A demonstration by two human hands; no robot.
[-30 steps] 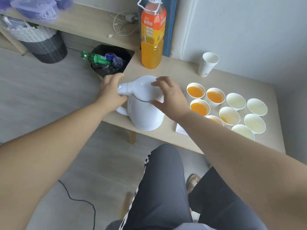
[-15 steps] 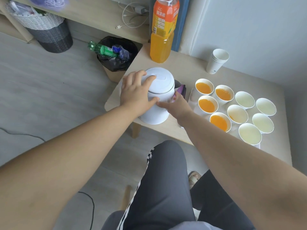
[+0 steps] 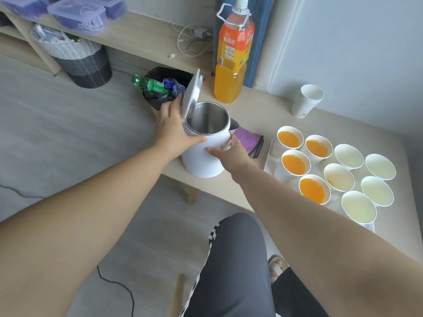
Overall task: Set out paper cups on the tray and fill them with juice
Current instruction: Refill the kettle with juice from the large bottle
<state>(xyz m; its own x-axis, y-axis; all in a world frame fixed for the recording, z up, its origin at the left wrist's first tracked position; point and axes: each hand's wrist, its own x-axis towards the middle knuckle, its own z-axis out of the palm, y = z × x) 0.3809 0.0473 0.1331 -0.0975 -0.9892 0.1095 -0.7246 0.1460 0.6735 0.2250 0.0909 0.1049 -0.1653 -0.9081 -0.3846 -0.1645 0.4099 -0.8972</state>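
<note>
Head view: both hands clasp the upright white kettle (image 3: 206,147), left hand (image 3: 174,131) behind its raised lid (image 3: 192,94), right hand (image 3: 231,154) nearer the paper cups (image 3: 336,170) right of the kettle; juice bottle (image 3: 232,56) stands behind it.

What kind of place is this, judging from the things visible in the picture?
Probably a room in a home, not a kitchen. A low wooden table holds a kettle, a phone charger lies on a shelf, and a woven basket stands on the floor.
</note>
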